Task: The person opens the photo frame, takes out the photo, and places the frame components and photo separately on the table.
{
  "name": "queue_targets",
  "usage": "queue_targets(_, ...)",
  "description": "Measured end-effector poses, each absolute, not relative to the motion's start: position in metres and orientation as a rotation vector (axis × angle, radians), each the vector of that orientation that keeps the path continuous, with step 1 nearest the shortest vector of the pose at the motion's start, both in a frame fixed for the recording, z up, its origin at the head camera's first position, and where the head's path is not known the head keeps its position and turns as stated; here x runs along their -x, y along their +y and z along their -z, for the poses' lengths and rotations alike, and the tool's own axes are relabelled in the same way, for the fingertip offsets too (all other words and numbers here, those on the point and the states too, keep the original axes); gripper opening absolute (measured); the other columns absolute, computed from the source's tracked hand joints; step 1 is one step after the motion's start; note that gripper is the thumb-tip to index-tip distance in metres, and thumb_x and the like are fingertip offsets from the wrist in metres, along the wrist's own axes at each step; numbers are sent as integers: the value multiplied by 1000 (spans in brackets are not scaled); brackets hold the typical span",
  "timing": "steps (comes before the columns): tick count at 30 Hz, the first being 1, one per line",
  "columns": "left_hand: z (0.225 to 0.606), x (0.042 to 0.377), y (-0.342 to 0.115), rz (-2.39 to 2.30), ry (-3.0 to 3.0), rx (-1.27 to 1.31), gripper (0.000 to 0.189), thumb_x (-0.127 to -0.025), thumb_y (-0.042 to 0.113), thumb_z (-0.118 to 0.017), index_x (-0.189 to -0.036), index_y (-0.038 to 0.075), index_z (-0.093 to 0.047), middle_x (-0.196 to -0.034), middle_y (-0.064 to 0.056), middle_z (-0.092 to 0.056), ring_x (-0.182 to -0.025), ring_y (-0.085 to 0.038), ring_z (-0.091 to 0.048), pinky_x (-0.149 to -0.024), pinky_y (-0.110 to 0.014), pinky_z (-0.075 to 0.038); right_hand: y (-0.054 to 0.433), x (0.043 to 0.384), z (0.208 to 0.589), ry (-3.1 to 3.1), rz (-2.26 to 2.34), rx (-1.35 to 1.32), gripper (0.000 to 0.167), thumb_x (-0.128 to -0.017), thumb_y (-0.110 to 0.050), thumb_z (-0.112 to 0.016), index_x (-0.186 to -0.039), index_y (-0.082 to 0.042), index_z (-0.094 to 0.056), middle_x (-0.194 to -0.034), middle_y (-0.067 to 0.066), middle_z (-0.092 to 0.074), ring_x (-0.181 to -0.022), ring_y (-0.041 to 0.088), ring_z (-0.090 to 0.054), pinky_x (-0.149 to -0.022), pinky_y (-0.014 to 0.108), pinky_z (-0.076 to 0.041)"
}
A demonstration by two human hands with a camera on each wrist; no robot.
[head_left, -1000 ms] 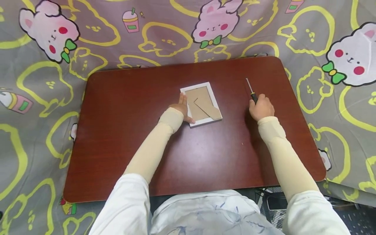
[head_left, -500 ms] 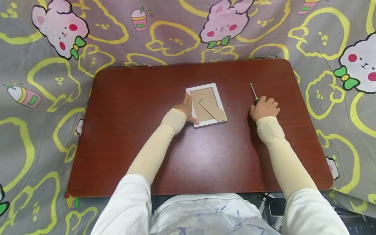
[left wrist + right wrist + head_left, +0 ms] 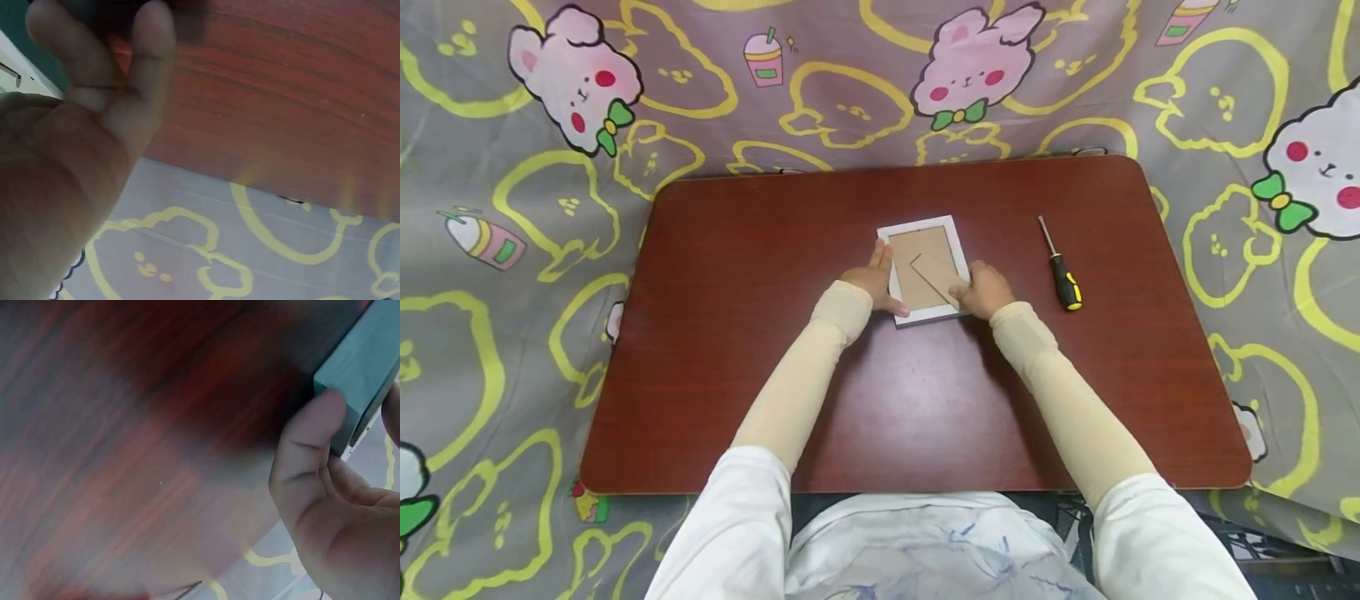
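Note:
A white picture frame (image 3: 957, 247) lies back side up on the table, with its brown backing board and stand leg (image 3: 934, 277) showing. My left hand (image 3: 871, 283) rests along its left side, fingers fairly straight, thumb at the lower left corner. At the lower right corner my right hand (image 3: 987, 290) grips the frame, thumb on top of the stand leg's end. The right wrist view shows a finger curled against the frame's edge (image 3: 362, 365). A black and yellow screwdriver (image 3: 1063, 279) lies to the right, apart from both hands. In the left wrist view, the frame is not clearly seen.
The reddish-brown wooden table (image 3: 737, 275) has rounded corners. A patterned cloth (image 3: 850, 92) with cartoon rabbits hangs behind it and at both sides. Dark items (image 3: 1285, 567) stand below the table's right front corner.
My right hand has let go of the screwdriver, leaving it on the table, and has moved left to the picture frame's lower right corner. My left hand has stayed at the frame's left side.

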State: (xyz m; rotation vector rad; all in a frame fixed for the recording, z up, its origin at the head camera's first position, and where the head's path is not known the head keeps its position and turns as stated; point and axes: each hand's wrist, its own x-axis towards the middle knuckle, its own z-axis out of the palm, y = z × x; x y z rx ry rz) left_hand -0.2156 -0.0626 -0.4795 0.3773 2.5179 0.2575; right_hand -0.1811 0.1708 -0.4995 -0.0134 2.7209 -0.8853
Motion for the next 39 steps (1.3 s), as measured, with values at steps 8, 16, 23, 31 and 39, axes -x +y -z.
queue_targets(8,485,217,-65,-350,2525,-403,133,-76,53,-85,-162,8,6,-167,-10,14,-148,-29,-27,-100,-41,-46,175,171,493,2587,1216,-96,54,-94,-23,-66,-132,9,-44,-123,31,-55,-107,43,-57,-87,52,-51)
queue_targets(16,471,209,-54,-313,2635,-424,120,-80,47,-83,-162,3,-7,-166,-19,-13,-142,-40,-37,-108,-48,-40,170,172,479,2437,1439,-193,63,-93,-20,-64,-143,11,-40,-122,30,-54,-90,32,-61,-54,34,-57)
queue_targets(23,428,181,-15,-587,2591,-759,110,-91,53,-70,-162,4,0,-161,-19,-31,-141,-29,-40,-112,-38,-35,160,174,459,2471,1465,-193,57,-93,-23,-67,-132,13,-47,-113,25,-58,-87,28,-62,-70,36,-58)
queue_targets(31,418,169,2,-495,2771,-794,125,-82,58,-77,-162,7,6,-131,-26,-59,-118,-35,-59,-91,-48,-51,144,174,432,2357,1669,-203,45,-99,-20,-50,-134,7,-50,-111,17,-58,-95,25,-55,-83,37,-49)
queue_targets(39,421,166,4,-221,2993,-735,107,-90,41,-75,-162,4,-5,-142,-38,-46,-126,-42,-55,-93,-49,-51,136,176,423,2028,2001,-283,33,-98,-7,-43,-127,2,-55,-83,6,-60,-68,16,-59,-63,33,-53)
